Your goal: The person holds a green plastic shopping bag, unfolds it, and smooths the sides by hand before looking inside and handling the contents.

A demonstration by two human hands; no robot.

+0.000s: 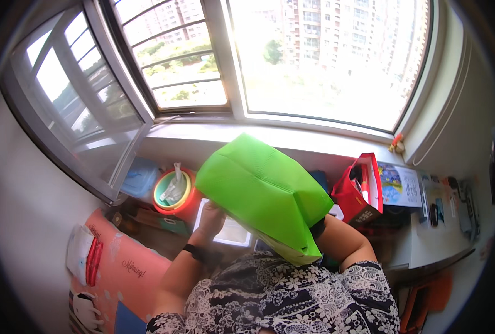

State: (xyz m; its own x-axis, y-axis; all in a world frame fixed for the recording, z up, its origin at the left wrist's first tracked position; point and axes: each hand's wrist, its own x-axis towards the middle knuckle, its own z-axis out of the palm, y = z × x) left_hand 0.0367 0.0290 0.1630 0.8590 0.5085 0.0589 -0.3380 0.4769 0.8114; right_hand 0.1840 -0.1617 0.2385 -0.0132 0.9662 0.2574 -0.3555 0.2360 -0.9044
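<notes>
A bright green fabric bag [260, 183] is held up in front of my chest, tilted, with its seamed base facing up and away from me. My left hand [213, 219] grips it at the lower left side, the fingertips hidden by the fabric. A dark band [195, 251] circles that wrist. My right forearm [341, 238] reaches to the bag's right edge, and the hand itself is hidden behind or inside the bag. Below my left hand lies a white rectangular tray or container [233, 232], partly covered by the bag.
Beyond the bag run a windowsill [268, 140] and an inward-opened window sash [80, 100]. Nested basins [160, 200] and a blue lidded box [139, 177] stand left. A red paper bag [358, 192] and a printed box [400, 183] stand right. Pink bedding [124, 254] lies lower left.
</notes>
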